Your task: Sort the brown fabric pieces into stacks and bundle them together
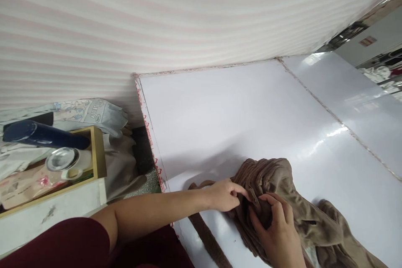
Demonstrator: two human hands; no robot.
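Brown cloth (282, 201) lying bunched up on the white table (238, 109), down at about 5 o'clock in the view. Looks like a soft ribbed piece of clothing, with a long thin strap or band (207, 234) trailing off toward 7 o'clock. Probably light, floppy and not slippery. Nothing to break. Folds and sags wherever not held up, so best picked up by an edge or a thick bunch, with both hands apart to keep it from drooping.

Left hand (224, 194) resting on the cloth's left edge, fingers curled tight and pinching a small fold at about 9 o'clock of the heap. Right hand (278, 232) pressed on the cloth at about 6 o'clock of the heap, fingers bent and gripping a bunch of it. Both hands closed on the cloth, very near each other.

Off the table, at 9 o'clock in the view, a wooden box (97, 150) with open top. Inside: a white cup (67, 161) with a shiny lid, touching a dark blue bottle (40, 134) lying on its side across the box. Also some paper or a packet with red marks (21, 184) in the box, hard to read. Behind the box, at 10 o'clock, pale printed cloth (94, 113) heaped against the striped wall (157, 16).
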